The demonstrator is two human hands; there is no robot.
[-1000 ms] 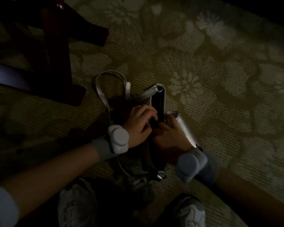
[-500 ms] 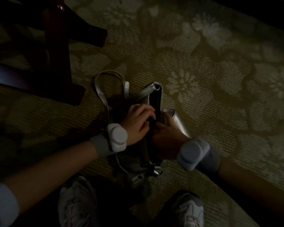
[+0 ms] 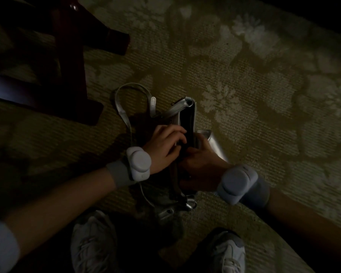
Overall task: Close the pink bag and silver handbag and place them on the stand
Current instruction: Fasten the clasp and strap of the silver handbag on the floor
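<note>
**Both hands at the mouth of the silver handbag**

The silver handbag (image 3: 187, 115) lay on the patterned carpet (image 3: 244, 75), its dark opening still gaping at the far end. The left hand (image 3: 163, 148) pinched the near-left edge of the opening, fingers curled onto it. The right hand (image 3: 201, 166) gripped the opposite edge, though the dim light hid its fingertips. The strap (image 3: 124, 107) looped toward the dark wooden stand (image 3: 71, 62). Two white shoes (image 3: 91, 243) stood just below.

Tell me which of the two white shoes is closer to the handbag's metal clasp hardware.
The left shoe: its toe sits just below the metal clasp hardware, while the right shoe lies farther off.
</note>
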